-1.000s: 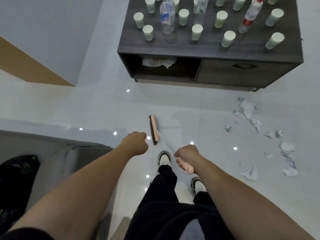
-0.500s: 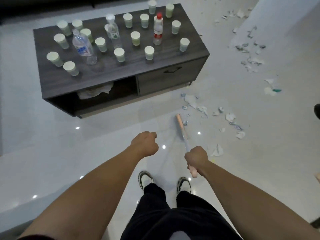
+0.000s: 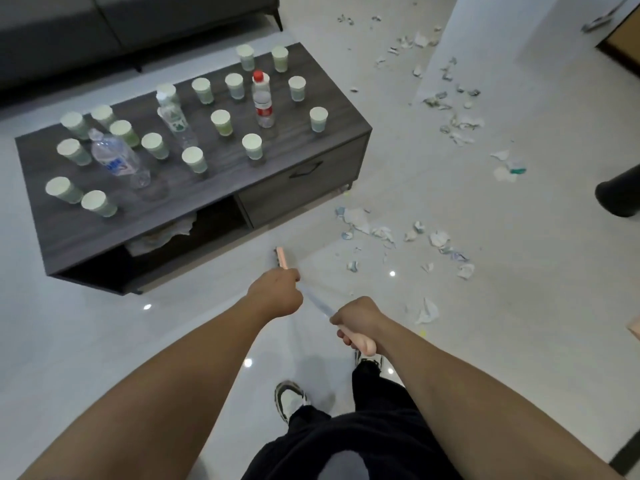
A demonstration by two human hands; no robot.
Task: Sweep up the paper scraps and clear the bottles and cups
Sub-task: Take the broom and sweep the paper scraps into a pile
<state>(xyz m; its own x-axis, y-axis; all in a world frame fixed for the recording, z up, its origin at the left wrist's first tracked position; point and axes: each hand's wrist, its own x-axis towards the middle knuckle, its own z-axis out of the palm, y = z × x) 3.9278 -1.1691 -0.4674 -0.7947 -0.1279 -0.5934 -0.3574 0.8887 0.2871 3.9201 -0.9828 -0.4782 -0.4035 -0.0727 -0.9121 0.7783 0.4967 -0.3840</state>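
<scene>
The person stands over the pale tile floor (image 3: 104, 341) with both arms stretched forward. The right hand (image 3: 358, 322) is wrapped tight round the pink grip end of the broom (image 3: 317, 303), fingers curled fully about it. The left hand (image 3: 277, 296) is balled into a fist right at the silvery shaft higher up; whether its fingers actually close round the shaft I cannot tell from here. The broom's pink head peeks out just past that fist, at about 12 o'clock from it, down on the floor near the front of the coffee table (image 3: 304, 174).

Paper scraps (image 3: 381, 233) lie strewn over the tiles from 1 to 2 o'clock of the hands, with more trailing away toward the far wall. On the dark wooden table, at 11 o'clock, stand many paper cups (image 3: 252, 145), a red-capped bottle (image 3: 263, 98) and two clear bottles (image 3: 117, 161). A grey sofa (image 3: 138, 26) sits beyond the table
</scene>
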